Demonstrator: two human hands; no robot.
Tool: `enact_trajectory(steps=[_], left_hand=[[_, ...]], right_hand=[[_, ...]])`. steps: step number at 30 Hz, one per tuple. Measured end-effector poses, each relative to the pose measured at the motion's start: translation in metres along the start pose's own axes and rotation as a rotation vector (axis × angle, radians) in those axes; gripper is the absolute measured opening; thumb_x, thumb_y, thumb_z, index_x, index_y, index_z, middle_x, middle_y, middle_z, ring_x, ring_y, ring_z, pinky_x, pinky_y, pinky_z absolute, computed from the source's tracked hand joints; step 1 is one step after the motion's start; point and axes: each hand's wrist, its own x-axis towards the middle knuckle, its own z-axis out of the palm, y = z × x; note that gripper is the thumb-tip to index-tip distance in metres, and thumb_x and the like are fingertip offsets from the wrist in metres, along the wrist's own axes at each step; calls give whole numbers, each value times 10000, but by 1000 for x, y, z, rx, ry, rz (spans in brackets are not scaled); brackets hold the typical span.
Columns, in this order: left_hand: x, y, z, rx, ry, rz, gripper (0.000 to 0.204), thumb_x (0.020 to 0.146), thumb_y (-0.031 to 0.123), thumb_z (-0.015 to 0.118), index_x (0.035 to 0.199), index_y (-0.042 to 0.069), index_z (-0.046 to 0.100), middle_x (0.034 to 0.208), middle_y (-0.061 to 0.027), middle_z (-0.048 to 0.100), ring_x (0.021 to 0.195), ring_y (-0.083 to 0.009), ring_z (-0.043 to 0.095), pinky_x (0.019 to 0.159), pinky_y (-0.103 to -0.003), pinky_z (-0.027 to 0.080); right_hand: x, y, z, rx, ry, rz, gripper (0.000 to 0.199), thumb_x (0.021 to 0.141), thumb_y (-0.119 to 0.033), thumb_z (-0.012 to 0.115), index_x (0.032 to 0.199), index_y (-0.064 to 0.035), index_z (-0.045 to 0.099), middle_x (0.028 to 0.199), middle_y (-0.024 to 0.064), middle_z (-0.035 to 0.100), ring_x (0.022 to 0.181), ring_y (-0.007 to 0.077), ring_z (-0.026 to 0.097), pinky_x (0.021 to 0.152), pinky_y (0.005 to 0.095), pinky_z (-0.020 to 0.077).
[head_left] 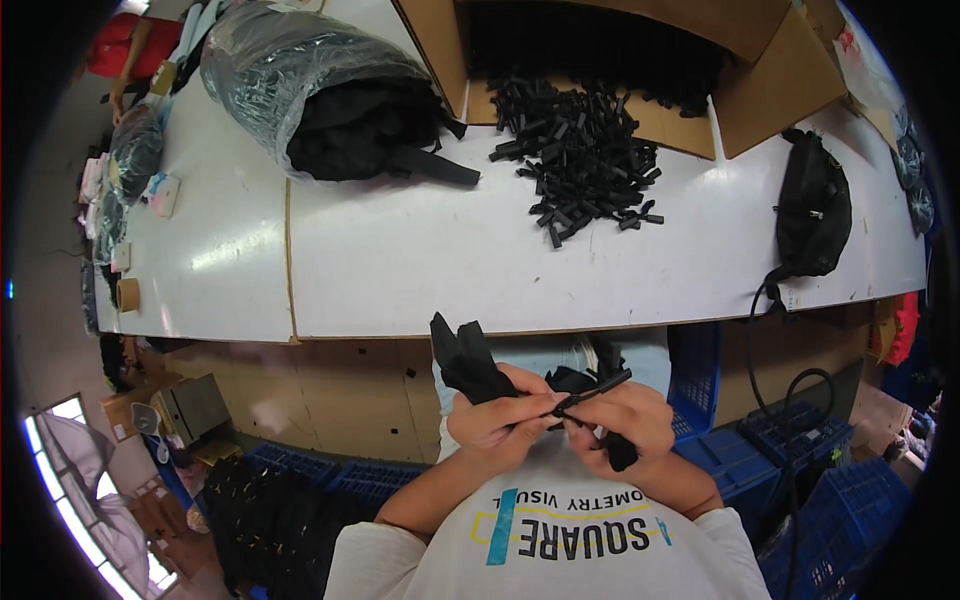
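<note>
Both your hands are low in front of your chest, just below the near edge of the white table (400, 260). Your left hand (497, 425) is wrapped around a bunched black strap (465, 360), fingers pressed shut on it. Your right hand (625, 420) pinches a thin black clip (597, 390) at the strap's end. Up by the far edge, a pile of small black pieces (580, 150) spills from a cardboard box (600, 40).

table (400, 260) white; strap pieces (580, 150) black; bag (812, 205) far right black; cardboard box (760, 70) brown; crates (830, 490) near right blue.
</note>
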Motion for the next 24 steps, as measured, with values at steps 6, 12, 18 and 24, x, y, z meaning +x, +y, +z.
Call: enact_trajectory(steps=[6, 12, 18, 24], left_hand=[[3, 7, -1, 62, -80, -19, 186, 675, -65, 706, 834, 31, 689, 785, -87, 630, 596, -106, 564, 510, -200, 438], [0, 5, 2, 74, -111, -29, 243, 630, -73, 750, 836, 42, 695, 785, -71, 637, 608, -113, 571, 513, -197, 440], [3, 5, 3, 96, -103, -24, 228, 622, -58, 768, 814, 38, 692, 753, -67, 637, 597, -112, 568, 518, -194, 444], [0, 2, 1, 114, -106, 0, 228, 618, -51, 773, 812, 40, 693, 756, -68, 639, 604, -118, 576, 529, -196, 450]], right_hand=[[-3, -2, -9, -116, -58, -95, 217, 686, -70, 713, 883, -6, 649, 755, 91, 645, 546, 190, 594, 436, 273, 452], [-5, -5, -18, -156, -108, -104, 230, 670, -87, 719, 867, 6, 646, 774, 99, 645, 559, 187, 598, 447, 267, 460], [-4, -7, -18, -182, -101, -78, 204, 671, -71, 715, 842, 10, 640, 732, 85, 629, 541, 189, 589, 445, 266, 448], [-4, -9, -15, -186, -100, -34, 174, 672, -57, 706, 815, 8, 633, 682, 78, 605, 520, 201, 579, 442, 273, 443]])
